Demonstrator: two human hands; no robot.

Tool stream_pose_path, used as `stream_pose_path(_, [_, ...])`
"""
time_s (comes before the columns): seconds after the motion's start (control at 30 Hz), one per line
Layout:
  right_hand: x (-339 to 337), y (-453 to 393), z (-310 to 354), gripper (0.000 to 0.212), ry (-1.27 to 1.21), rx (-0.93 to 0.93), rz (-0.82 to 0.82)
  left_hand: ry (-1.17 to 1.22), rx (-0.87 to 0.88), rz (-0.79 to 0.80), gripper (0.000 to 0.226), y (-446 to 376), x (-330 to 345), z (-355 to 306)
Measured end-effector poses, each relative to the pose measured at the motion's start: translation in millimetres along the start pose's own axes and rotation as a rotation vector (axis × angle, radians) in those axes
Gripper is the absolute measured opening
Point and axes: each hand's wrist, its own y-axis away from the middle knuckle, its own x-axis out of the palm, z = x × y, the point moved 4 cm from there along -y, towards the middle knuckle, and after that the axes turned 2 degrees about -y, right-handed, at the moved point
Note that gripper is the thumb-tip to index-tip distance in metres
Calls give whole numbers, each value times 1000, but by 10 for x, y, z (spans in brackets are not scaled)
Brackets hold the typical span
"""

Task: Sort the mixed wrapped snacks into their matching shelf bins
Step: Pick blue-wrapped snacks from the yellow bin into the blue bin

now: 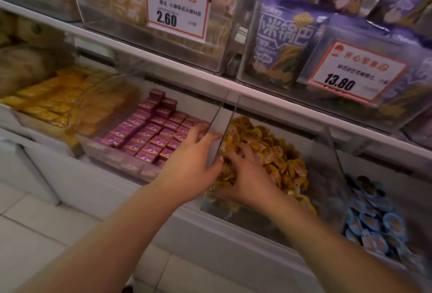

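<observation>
Small round yellow-wrapped snacks (278, 152) fill a clear bin (332, 152) in the middle of the lower shelf. My right hand (247, 175) lies palm down on that pile, fingers spread among the snacks; whether it grips one is hidden. My left hand (194, 161) rests over the clear divider between this bin and the bin of purple boxed snacks (149, 131) to its left, fingertips reaching the purple boxes and thumb at the yellow bin's edge. It shows nothing held. Blue round wrapped snacks (374, 220) fill the bin on the right.
Yellow-orange packets (53, 98) sit in a bin at far left. The upper shelf holds clear bins with purple bags (287, 42) and two price tags, 2.60 (176, 7) and 13.80 (350, 73). White shelf edge (187, 68) overhangs the lower bins. Tiled floor lies below left.
</observation>
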Motion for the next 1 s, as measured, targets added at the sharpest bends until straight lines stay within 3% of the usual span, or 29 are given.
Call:
stream_pose_path(0.17, [-158,-108,-362,70,-3,-49,-128,24,4,37,51,37,-25,56])
stream_pose_path(0.33, [-452,-89,-793,62,95,33,-5,35,9,54,51,17,-32,65])
stream_pose_path(0.47, [-620,107,-664,68,305,53,26,28,-1,50,52,-21,-38,69])
stream_pose_path(0.57, [-664,295,-137,47,241,-146,-107,25,-7,54,52,-33,-33,59])
stream_pose_path(0.67, [-278,295,257,33,-140,-92,217,34,-11,50,51,-26,-49,45])
stream_pose_path(0.73, [-32,254,301,33,-143,0,415,40,-12,54,51,-9,-57,48])
stream_pose_path(0.9, [-22,193,231,41,-75,76,565,55,-19,77,52,-3,-49,63])
stream_pose_path(1.0, [-15,116,362,54,-32,81,555,55,-28,80,51,-23,-49,44])
